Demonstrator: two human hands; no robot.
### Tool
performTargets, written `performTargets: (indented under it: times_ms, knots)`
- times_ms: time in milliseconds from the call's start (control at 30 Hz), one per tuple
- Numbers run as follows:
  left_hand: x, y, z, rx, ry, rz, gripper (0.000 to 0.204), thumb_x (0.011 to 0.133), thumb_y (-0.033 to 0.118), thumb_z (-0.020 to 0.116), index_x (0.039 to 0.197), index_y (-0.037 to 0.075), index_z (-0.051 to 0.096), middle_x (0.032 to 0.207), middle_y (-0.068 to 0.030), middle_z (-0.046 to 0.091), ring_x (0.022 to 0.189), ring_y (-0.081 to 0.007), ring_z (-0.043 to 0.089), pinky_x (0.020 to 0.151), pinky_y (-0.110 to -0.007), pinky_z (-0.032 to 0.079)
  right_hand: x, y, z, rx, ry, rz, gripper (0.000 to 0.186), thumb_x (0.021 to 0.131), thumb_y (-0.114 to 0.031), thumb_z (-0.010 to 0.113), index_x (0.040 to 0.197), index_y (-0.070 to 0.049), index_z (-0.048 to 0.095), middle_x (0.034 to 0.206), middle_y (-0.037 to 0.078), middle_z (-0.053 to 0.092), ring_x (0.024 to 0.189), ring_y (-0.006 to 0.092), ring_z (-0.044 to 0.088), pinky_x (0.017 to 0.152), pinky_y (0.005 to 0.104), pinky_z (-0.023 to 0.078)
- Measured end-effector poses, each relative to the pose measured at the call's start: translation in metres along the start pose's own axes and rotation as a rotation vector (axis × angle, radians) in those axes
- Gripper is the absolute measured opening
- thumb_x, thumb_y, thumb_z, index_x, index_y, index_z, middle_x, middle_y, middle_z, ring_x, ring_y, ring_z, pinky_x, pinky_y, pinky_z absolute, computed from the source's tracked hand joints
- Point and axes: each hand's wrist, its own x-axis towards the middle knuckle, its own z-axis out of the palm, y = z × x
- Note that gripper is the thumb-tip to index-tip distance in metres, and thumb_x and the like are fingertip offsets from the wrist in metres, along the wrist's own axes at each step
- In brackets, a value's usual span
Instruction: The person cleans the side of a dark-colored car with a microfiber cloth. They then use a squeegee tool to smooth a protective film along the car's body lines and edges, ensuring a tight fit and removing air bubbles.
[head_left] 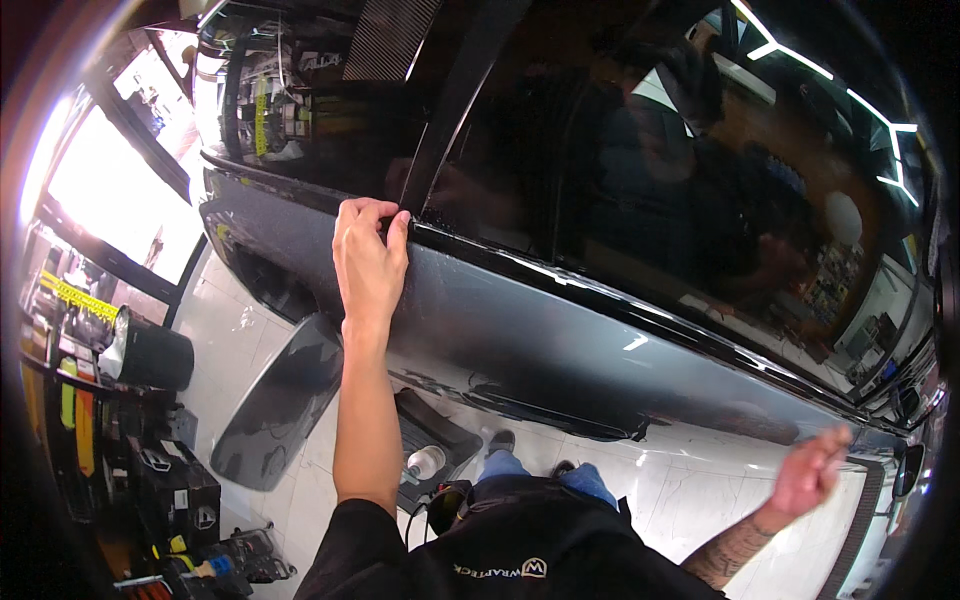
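My left hand (368,260) is closed on the black window trim (500,255) of a car, fingertips curled over the edge beside a vertical pillar (440,120). Below the trim is the car's dark grey, satin-looking side (560,340); above it, dark glossy windows (640,170) reflect the ceiling lights and the room. My right hand (805,470) is raised at the lower right, near the car's lower side, with its fingers blurred by motion; whether it holds anything cannot be told.
A loose grey panel (265,410) lies at lower left beside a black stand (435,430) with a pale bottle (425,462) on it. A dark bin (155,355), tool racks and black cases (185,500) line the left. A side mirror (908,470) shows at far right.
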Motion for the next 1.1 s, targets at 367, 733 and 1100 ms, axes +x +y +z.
performTargets:
  times_ms: [367,733,1100]
  knots:
    - [0.020,-0.004,-0.005,-0.101,-0.196,0.081,0.011,0.085,-0.001,0.071,0.089,-0.004,0.062,0.090,-0.0154,0.061,0.077,-0.0292,0.062,0.072,-0.038,0.050,0.057,0.168,0.150,-0.703,-0.404,0.651,0.032,0.098,0.002,0.054,0.130,0.001,0.056,0.088,0.012,0.064,0.070,0.0161,0.059,0.065,0.0287,0.049]
    - [0.025,-0.016,-0.009,-0.167,-0.232,0.222,0.017,0.082,-0.005,0.073,0.097,-0.003,0.065,0.086,-0.0091,0.064,0.071,-0.0151,0.061,0.065,-0.027,0.049,0.092,0.235,0.203,-1.355,-0.749,-0.034,0.019,0.085,0.005,0.068,0.101,-0.001,0.059,0.084,0.016,0.062,0.073,0.0348,0.066,0.061,0.0387,0.050]
    - [0.034,-0.009,-0.017,-0.114,-0.351,0.188,0.010,0.082,0.000,0.075,0.090,-0.001,0.069,0.083,-0.0139,0.063,0.079,-0.0308,0.062,0.072,-0.041,0.050,0.101,0.254,0.205,-1.488,-0.739,-0.131,0.014,0.087,-0.009,0.073,0.093,-0.004,0.061,0.076,0.011,0.061,0.063,0.0295,0.064,0.055,0.0370,0.047]
